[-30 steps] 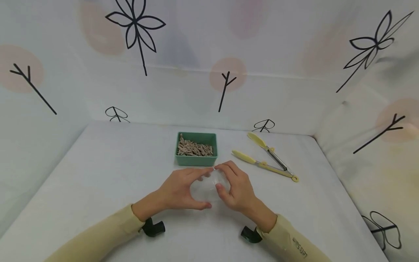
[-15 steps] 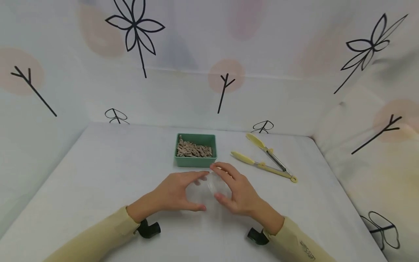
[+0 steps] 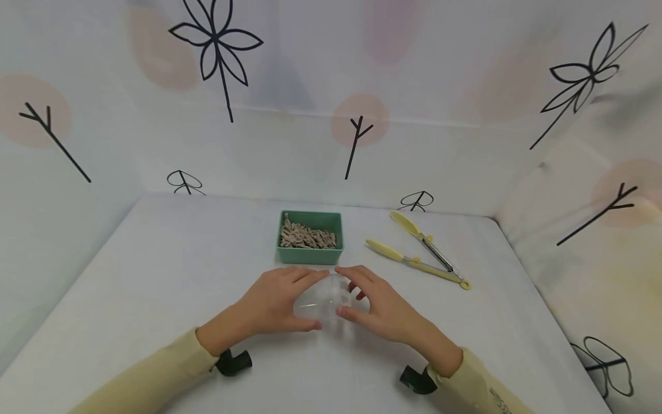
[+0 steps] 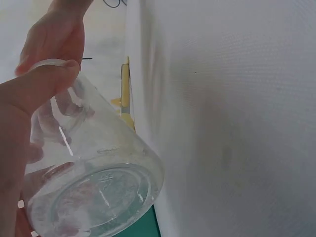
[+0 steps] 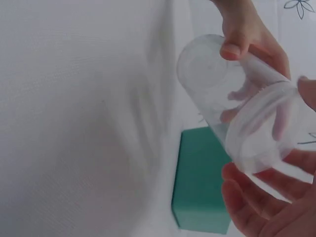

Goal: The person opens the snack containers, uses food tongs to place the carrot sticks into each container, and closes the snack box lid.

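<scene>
Both hands hold clear plastic cups (image 3: 318,300) just above the white table, in front of the green box (image 3: 310,236). The cups lie on their side, and in the right wrist view one appears nested partly inside the other. My left hand (image 3: 276,299) grips the base end (image 5: 210,69), thumb underneath and fingers over the top. My right hand (image 3: 380,307) curls its fingers round the wider rim end (image 5: 266,131). In the left wrist view the cup base (image 4: 98,197) fills the lower left, under my left thumb (image 4: 34,91).
The green box holds several brown pieces (image 3: 306,237). Yellow tongs (image 3: 419,256) lie open to its right. Patterned white walls close in the table (image 3: 155,259) at the back and on both sides. Bare tabletop lies to the left and right.
The cups have dropped a little and turned more onto their side. My right hand has shifted slightly right along them, its wrist drawn back. The left hand keeps its grip.
</scene>
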`<state>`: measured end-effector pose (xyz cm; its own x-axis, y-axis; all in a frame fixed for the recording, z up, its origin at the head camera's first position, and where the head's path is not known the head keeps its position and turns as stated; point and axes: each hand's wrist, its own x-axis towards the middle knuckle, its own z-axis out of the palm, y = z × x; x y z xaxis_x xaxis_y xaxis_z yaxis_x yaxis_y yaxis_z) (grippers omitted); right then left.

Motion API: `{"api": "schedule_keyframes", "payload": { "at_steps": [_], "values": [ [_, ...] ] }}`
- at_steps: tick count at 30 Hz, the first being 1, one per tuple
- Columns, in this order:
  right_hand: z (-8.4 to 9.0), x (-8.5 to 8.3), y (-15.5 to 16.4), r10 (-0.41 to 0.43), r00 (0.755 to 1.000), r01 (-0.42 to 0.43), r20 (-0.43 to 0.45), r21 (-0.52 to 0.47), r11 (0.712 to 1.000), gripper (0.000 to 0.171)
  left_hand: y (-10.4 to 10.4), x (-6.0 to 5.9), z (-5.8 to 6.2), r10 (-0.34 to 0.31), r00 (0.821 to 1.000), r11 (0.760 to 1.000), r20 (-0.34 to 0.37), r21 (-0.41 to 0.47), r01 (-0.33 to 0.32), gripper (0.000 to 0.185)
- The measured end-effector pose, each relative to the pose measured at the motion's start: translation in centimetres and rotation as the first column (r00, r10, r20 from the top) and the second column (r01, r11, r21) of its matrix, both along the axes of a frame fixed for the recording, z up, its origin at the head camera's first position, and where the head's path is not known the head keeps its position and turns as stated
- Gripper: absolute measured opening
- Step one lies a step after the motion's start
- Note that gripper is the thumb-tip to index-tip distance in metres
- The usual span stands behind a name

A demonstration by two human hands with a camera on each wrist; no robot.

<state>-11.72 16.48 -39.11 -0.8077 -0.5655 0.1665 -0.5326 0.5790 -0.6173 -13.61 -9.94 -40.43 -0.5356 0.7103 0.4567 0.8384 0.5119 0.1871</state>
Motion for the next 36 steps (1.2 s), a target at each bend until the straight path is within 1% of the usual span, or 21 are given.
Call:
{"api": "schedule_keyframes", "payload": {
  "at_steps": [2,3,5,6,8,9,13,17,20,22,27,30,33,36],
  "values": [
    [0.09,-0.05,0.2,0.053,0.998,-0.054,-0.027,-0.011,0.999,0.068,-0.18,0.0,0.06,0.011,0.996,1.0,0.088,-0.008,-0.01,0.086],
    [0.13,-0.07,0.27,0.078,0.996,-0.079,-0.047,-0.015,0.997,0.069,-0.27,0.01,0.16,0.015,0.989,1.0,0.146,-0.004,-0.015,0.086],
    [0.22,-0.12,0.36,0.116,0.99,-0.119,-0.075,-0.033,0.992,0.073,-0.44,0.04,0.39,0.027,0.968,1.0,0.25,0.002,-0.029,0.086],
    [0.27,-0.14,0.34,0.128,0.988,-0.132,-0.086,-0.045,0.99,0.074,-0.49,0.05,0.46,0.036,0.956,0.999,0.291,0.004,-0.038,0.086],
    [0.29,-0.19,0.3,0.135,0.986,-0.142,-0.102,-0.068,0.988,0.077,-0.56,0.08,0.68,0.05,0.938,0.998,0.344,0.005,-0.055,0.086],
    [0.26,-0.2,0.28,0.129,0.986,-0.138,-0.107,-0.078,0.987,0.078,-0.55,0.09,0.73,0.057,0.934,0.998,0.353,0.005,-0.063,0.086],
    [0.14,-0.17,0.13,0.106,0.988,-0.119,-0.108,-0.118,0.986,0.081,-0.43,0.23,0.8,0.08,0.931,0.997,0.355,-0.007,-0.083,0.086],
    [-0.02,-0.12,0.02,0.089,0.992,-0.102,-0.092,-0.138,0.985,0.079,-0.3,0.29,0.66,0.076,0.934,0.997,0.35,-0.014,-0.076,0.085],
    [-0.15,-0.16,-0.04,0.059,0.995,-0.071,-0.084,-0.144,0.987,0.074,-0.27,0.26,0.6,0.068,0.944,0.998,0.322,-0.011,-0.068,0.085],
    [-0.19,-0.14,-0.11,0.019,0.997,-0.03,-0.073,-0.144,0.989,0.071,-0.28,0.22,0.59,0.067,0.952,0.998,0.297,-0.007,-0.068,0.086],
    [-0.19,-0.08,-0.18,-0.093,0.996,0.092,-0.002,-0.102,0.99,0.061,-0.32,0.15,0.54,0.072,0.975,0.997,0.212,-0.019,-0.069,0.087],
    [-0.02,-0.02,-0.25,-0.122,0.99,0.127,0.072,-0.068,0.99,0.055,-0.28,0.1,0.43,0.067,0.984,0.998,0.164,-0.031,-0.063,0.086],
    [0.11,-0.01,-0.35,-0.128,0.982,0.137,0.139,-0.064,0.988,0.055,-0.2,0.08,0.35,0.067,0.985,0.997,0.159,-0.036,-0.062,0.086],
    [0.14,-0.07,-0.32,-0.099,0.98,0.118,0.17,-0.105,0.987,0.057,-0.16,0.07,0.43,0.076,0.979,0.997,0.19,-0.047,-0.068,0.086]
  ]
}}
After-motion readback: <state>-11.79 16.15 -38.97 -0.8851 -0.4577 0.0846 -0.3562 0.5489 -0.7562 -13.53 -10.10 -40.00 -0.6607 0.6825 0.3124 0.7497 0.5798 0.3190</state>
